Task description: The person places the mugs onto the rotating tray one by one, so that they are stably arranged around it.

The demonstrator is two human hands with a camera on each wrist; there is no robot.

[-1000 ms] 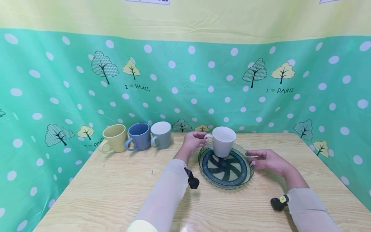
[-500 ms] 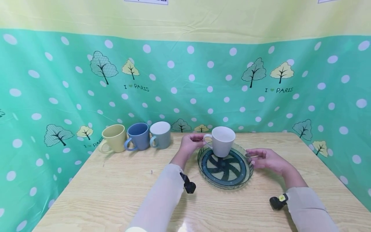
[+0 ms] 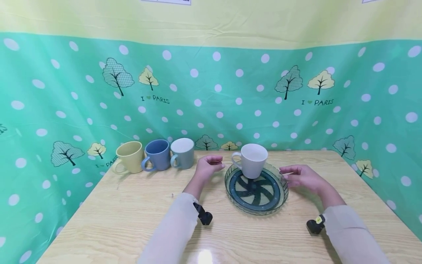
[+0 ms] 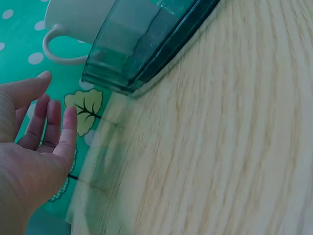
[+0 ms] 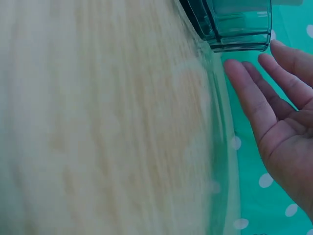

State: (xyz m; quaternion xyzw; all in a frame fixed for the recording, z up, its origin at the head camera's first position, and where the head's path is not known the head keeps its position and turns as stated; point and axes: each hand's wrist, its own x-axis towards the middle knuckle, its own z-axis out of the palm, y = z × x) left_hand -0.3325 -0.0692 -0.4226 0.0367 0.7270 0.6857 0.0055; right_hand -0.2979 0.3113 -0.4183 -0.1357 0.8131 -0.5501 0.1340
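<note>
A white mug (image 3: 254,161) stands upright at the back of a round, clear green tray (image 3: 256,211), its handle pointing left. My left hand (image 3: 207,167) is just left of the tray, apart from the mug, fingers relaxed and holding nothing. In the left wrist view, a gap shows between that hand (image 4: 36,142) and the mug's handle (image 4: 61,51). On the other side, my right hand (image 3: 304,178) is at the tray's right rim with loosely bent fingers. The right wrist view has its fingertips (image 5: 234,68) close beside the tray wall (image 5: 242,29), not gripping it.
A yellow mug (image 3: 131,157), a blue mug (image 3: 159,156) and a grey-blue mug (image 3: 183,154) stand in a row at the back left of the wooden table (image 3: 132,220). A green dotted curtain (image 3: 211,91) hangs right behind the table's back edge.
My left hand has let go of the white mug's handle and moved left, away from it. The mug stays on the tray. My right hand has barely moved.
</note>
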